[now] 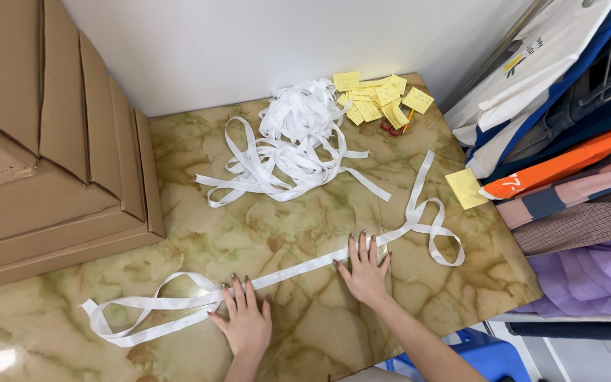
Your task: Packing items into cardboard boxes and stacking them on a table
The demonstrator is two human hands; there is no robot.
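Pressing flat with fingers spread, left hand (245, 320) and right hand (364, 269) pin a white ribbon (298, 269) running lengthwise along the tabletop's (305, 332) near edge.

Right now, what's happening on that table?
A person presses both hands flat on a long white ribbon stretched across a marbled table. The left hand pins it near a loop, and the right hand holds it further along, fingers spread. A tangled pile of white ribbon and yellow sticky notes lie at the far edge. Cardboard boxes stand on the left, hanging clothes on the right.
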